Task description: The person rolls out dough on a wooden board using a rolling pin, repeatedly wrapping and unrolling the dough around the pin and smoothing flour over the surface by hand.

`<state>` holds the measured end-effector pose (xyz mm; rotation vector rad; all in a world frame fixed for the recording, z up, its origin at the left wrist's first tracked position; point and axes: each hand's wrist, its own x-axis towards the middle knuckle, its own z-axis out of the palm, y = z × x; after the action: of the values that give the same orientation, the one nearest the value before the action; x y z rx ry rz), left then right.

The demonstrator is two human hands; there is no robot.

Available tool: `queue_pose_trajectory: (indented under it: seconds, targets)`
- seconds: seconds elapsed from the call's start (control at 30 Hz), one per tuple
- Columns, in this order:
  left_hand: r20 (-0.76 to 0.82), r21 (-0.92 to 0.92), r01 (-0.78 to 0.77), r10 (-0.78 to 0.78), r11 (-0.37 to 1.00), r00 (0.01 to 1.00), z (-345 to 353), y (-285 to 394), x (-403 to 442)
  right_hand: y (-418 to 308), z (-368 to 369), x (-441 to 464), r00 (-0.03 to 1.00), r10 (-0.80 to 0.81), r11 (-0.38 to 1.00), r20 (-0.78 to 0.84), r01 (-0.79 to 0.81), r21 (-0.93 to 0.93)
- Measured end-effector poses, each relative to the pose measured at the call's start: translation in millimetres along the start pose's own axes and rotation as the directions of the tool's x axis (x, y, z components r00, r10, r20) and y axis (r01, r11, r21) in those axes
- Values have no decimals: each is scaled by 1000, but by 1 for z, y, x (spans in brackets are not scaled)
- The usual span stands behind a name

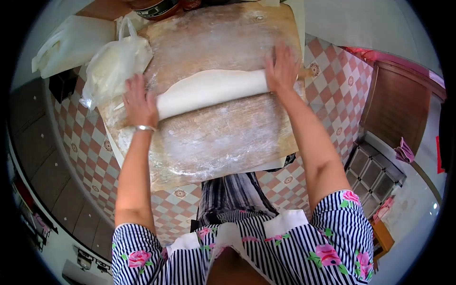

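A sheet of white dough [213, 94] lies wrapped in a long roll across a floured wooden board [223, 142]. From its right end sticks out what looks like the tip of a wooden rolling pin [306, 73]; the rest of the pin is hidden. My left hand [141, 102], with a bracelet at the wrist, presses on the roll's left end, its fingers spread and slightly blurred. At the opposite end, my right hand [281, 70] lies with fingers stretched out, also a little blurred. Both palms touch the roll.
Beside the board's upper left corner sits a clear plastic bag [118, 66] with something pale inside, next to a whitish plastic container [78, 42]. A dark reddish vessel [156, 8] stands at the far edge. Checkered floor tiles [335, 99] surround the board.
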<state>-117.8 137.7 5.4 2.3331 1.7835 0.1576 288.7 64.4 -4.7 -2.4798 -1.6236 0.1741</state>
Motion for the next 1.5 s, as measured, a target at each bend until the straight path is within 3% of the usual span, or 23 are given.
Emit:
queue_pose_trajectory:
  seconds: [0.03,0.13,0.23,0.27,0.37,0.4,0.47,0.5,0.57,0.6,0.7,0.8,0.93,1.03,1.07,1.17,1.27,1.37,1.5]
  targets:
    - [-12,-22,5,-5,1000,1000,3,-4,1,4,6,13,998,9,999,-66,-6,44]
    - [35,-10,48,-47,999,998,5,-10,-27,20,-4,-24,999,2,999,39,-4,51]
    - [82,31,-17,14,999,996,0,-16,-33,27,-16,-32,989,-40,996,141,51,-79]
    - [2,-39,-1,1,999,1000,3,-18,-20,27,-9,-13,989,-7,998,147,17,-68]
    - [-64,2,161,-161,987,985,-1,-21,16,10,-11,41,997,67,997,25,-66,-43]
    - [-161,47,159,-150,986,976,4,-16,12,7,-10,39,998,60,997,29,-58,-57]
    - [-163,-366,140,-212,920,964,12,32,-8,-5,19,11,998,60,986,-11,-61,-152]
    - [-122,-335,97,-145,937,982,30,66,-26,-20,28,-9,998,62,977,-25,-66,-200]
    - [128,-22,12,-9,1000,992,15,151,-39,-100,13,-64,990,-116,985,77,104,138]
    - [78,-30,72,-69,997,995,30,162,-37,-122,16,-62,990,-113,987,82,102,128]
    - [134,-41,-43,48,998,990,32,142,21,-160,18,-43,992,-113,986,53,105,133]
    - [-55,127,11,-4,992,998,24,145,74,-174,30,21,992,-118,986,-55,123,108]
    - [153,-47,-29,36,998,988,33,132,-22,-156,9,-69,944,-228,973,237,214,83]
    - [149,0,-61,61,998,987,22,134,12,-152,17,-35,935,-283,954,215,250,168]
    - [28,34,-63,62,997,998,22,129,38,-157,16,-5,953,-292,950,85,279,143]
    - [8,-32,70,-70,997,998,-5,100,56,-117,14,33,995,-91,994,30,89,62]
    - [102,78,16,-24,997,994,7,55,-14,-56,-4,-10,989,-81,994,127,89,-66]
    - [32,-26,-9,10,1000,999,5,48,6,-49,0,14,978,-196,980,68,198,-25]
    - [-30,-88,12,-14,996,999,-7,34,34,-29,-5,57,999,-14,997,33,12,78]
